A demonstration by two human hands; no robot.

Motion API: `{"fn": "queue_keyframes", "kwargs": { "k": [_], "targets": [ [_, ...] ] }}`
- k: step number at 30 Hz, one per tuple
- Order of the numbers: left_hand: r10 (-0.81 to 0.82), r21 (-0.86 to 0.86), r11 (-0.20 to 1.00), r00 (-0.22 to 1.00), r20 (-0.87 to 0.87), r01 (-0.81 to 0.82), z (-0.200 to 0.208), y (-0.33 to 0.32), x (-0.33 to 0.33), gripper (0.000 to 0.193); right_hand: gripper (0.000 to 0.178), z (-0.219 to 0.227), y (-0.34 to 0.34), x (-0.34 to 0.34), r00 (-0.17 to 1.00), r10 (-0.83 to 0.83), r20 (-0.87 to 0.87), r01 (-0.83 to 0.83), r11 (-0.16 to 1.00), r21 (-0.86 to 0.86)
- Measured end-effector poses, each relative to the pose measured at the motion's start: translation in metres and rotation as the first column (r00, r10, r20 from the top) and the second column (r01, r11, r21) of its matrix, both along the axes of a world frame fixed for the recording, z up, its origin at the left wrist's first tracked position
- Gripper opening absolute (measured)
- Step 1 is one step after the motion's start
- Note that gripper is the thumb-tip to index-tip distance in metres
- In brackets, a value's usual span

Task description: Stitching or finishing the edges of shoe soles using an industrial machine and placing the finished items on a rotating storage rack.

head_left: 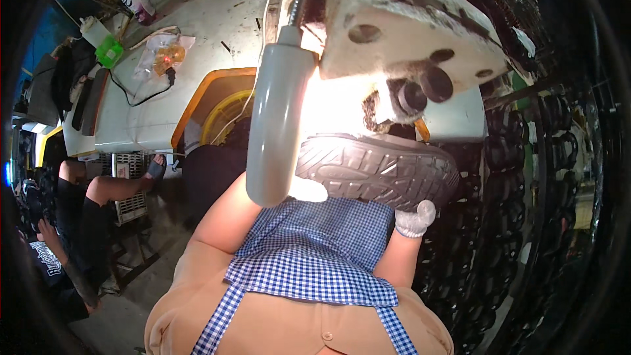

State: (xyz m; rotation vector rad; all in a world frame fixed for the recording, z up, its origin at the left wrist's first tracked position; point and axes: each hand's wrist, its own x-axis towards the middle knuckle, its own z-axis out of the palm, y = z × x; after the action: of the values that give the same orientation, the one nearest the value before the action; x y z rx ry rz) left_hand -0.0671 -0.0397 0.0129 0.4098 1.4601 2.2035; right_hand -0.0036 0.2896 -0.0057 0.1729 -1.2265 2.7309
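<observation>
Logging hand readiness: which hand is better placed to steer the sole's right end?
Probably the right hand: it's at that end of the black sole; the left hand, partly behind the grey lamp, is farther.

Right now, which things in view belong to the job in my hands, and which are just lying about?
Seemingly in use:
black treaded sole, in your right hand's grip
left hand, at the sole's near edge, partly hidden
grey lamp, lit
white machine head, beyond the sole

Apparently lying about:
pink-and-white bottle
green object
clear bag
black plug
</observation>
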Motion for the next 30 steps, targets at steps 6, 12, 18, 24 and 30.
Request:
{"fn": "queue_keyframes", "kwargs": {
  "k": [6, 12, 18, 24, 30],
  "targets": [
    [0.139, 0.192, 0.961, 0.948, 0.285, -0.199, 0.032, -0.013, 0.023, 0.096, 0.087, 0.02, -0.029, -0.003, 0.997, 0.047, 0.054, -0.052, 0.994, 0.094],
    [0.167, 0.291, 0.93, 0.964, 0.208, -0.224, 0.049, -0.056, 0.03, 0.088, 0.089, 0.016, -0.091, -0.011, 0.98, 0.134, 0.147, -0.14, 0.99, 0.031],
    [0.174, 0.426, 0.84, 0.911, 0.375, -0.336, 0.009, -0.089, 0.056, 0.105, 0.088, 0.016, -0.125, -0.036, 0.955, 0.289, 0.071, -0.296, 0.894, 0.336],
    [0.389, 0.451, 0.78, 0.901, 0.193, -0.433, -0.022, -0.092, 0.091, 0.1, 0.076, 0.072, -0.132, -0.071, 0.634, 0.744, 0.211, -0.773, 0.603, 0.198],
    [0.121, 0.28, 0.951, 0.991, 0.048, -0.13, 0.018, -0.055, 0.025, 0.072, 0.063, 0.099, -0.121, -0.104, 0.428, 0.778, 0.46, -0.881, 0.246, 0.404]
  ]
}}
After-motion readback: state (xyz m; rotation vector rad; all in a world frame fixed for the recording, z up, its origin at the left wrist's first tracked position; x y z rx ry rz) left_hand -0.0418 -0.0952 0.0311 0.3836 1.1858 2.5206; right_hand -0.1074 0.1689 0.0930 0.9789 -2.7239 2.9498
